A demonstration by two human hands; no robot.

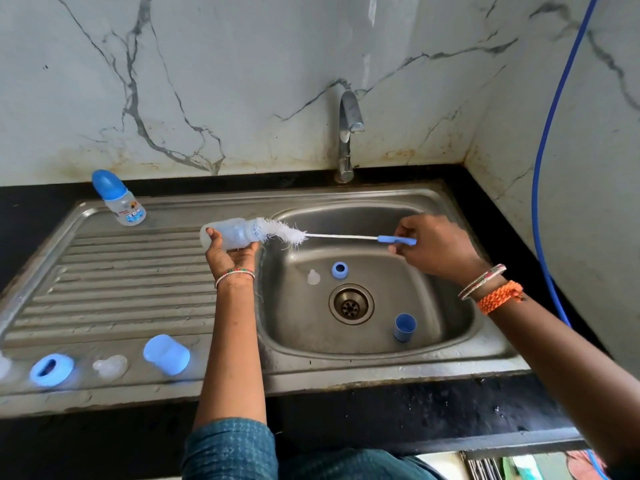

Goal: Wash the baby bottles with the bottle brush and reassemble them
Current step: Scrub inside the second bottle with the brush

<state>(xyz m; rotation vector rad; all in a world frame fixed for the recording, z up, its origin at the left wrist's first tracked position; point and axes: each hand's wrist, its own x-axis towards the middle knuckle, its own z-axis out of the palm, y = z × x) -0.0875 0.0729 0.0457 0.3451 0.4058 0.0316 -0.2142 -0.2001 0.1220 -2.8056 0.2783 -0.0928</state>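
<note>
The left hand (230,252) holds an open baby bottle (230,233) on its side, above the edge between the draining board (121,282) and the sink bowl (433,271). The grip is closed around the bottle: the palm is under it, the thumb lies on the near side close to its base, and the fingers curl under it. The mouth of the bottle points toward the right hand.

The right hand (436,247) grips the blue handle (396,240) of the bottle brush (294,233) between thumb and fingers. The thin wire of the brush goes from this grip across the bowl to the bottle. Part of the white bristles is inside the mouth of the bottle, and the other part is outside, just beside the mouth.

Below the brush, on the bottom of the sink bowl, a blue ring (339,270) and a clear teat (313,277) lie near each other, behind the drain (351,304). A blue cap (404,327) lies in front of the right hand, on the near side of the drain.

Beyond the left hand, at the back of the draining board, a second baby bottle (121,199) with a blue cap stands upright. In front of the left grip and to its left, at the near edge of the board, another blue cap (167,354), another clear teat (110,366) and another blue ring (51,370) lie in a row, apart from each other.

The tap (348,133) stands behind the bowl. No water shows at its spout.
</note>
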